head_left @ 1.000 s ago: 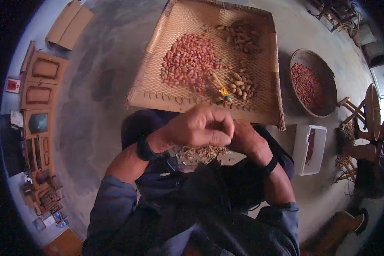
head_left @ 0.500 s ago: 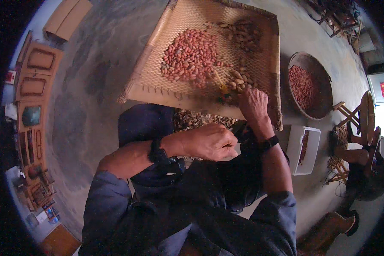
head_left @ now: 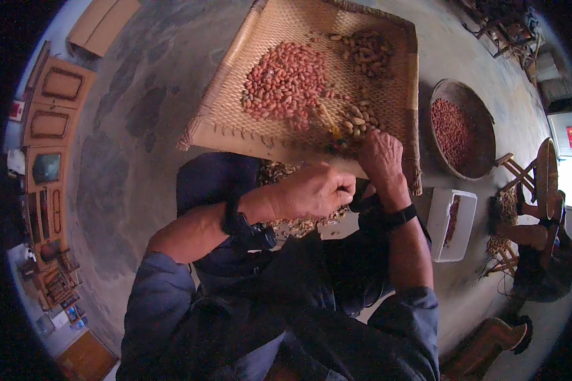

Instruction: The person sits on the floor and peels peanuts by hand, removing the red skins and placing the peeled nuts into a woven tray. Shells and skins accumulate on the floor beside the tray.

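A woven tray (head_left: 225, 136) lies across my knees. On it are a heap of shelled red peanuts (head_left: 283, 79), a small pile of unshelled peanuts (head_left: 360, 120) near the right front, and a darker pile of unshelled peanuts (head_left: 370, 56) at the far right. My left hand (head_left: 318, 190) is closed just off the tray's front edge; whatever its curled fingers hold is hidden. Beside the nearer unshelled pile, my right hand (head_left: 382, 155) reaches over the front right corner, fingers bent together. Its fingertips are too covered to show what they grip.
Peanut shells (head_left: 305, 225) lie below, between my legs. To the right stand a round basket (head_left: 487, 149) of red peanuts and a white box (head_left: 454, 251). A person (head_left: 540, 279) sits farther right near a folding stool (head_left: 515, 171). Wooden cabinets (head_left: 54, 127) line the left.
My left hand has risen toward the tray's front edge and turned, its fingers still curled. My right hand has barely shifted at the same corner.
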`<move>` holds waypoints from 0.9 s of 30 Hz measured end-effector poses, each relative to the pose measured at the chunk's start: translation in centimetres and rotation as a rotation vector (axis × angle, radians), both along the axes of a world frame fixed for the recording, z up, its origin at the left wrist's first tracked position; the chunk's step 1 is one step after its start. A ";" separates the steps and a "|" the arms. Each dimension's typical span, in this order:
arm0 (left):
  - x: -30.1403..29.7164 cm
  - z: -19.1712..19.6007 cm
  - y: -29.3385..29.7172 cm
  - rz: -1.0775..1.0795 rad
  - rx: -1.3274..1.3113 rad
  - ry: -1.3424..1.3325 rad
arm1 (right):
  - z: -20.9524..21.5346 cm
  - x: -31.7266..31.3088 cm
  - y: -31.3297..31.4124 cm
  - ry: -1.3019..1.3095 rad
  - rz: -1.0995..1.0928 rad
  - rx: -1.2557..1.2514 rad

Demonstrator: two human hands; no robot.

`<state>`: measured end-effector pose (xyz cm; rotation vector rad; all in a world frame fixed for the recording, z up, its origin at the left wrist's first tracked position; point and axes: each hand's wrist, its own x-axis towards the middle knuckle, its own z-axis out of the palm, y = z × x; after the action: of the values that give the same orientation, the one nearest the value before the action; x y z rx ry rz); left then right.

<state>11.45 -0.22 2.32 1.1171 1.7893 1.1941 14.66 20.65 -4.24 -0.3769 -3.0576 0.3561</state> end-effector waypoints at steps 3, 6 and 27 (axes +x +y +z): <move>-0.6 -0.4 0.1 0.121 0.076 -0.017 | 1.2 0.0 0.3 0.010 -0.003 -0.101; -2.0 -0.2 0.1 0.186 0.082 -0.088 | 4.5 0.1 -0.2 0.081 -0.014 -0.493; -4.1 2.8 -1.1 0.505 0.306 -0.271 | 9.3 -0.2 -3.7 0.040 0.006 -1.643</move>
<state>7.32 -1.31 5.14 0.6244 1.7629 1.8706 14.51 16.93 5.04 -0.3029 -1.9153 2.6173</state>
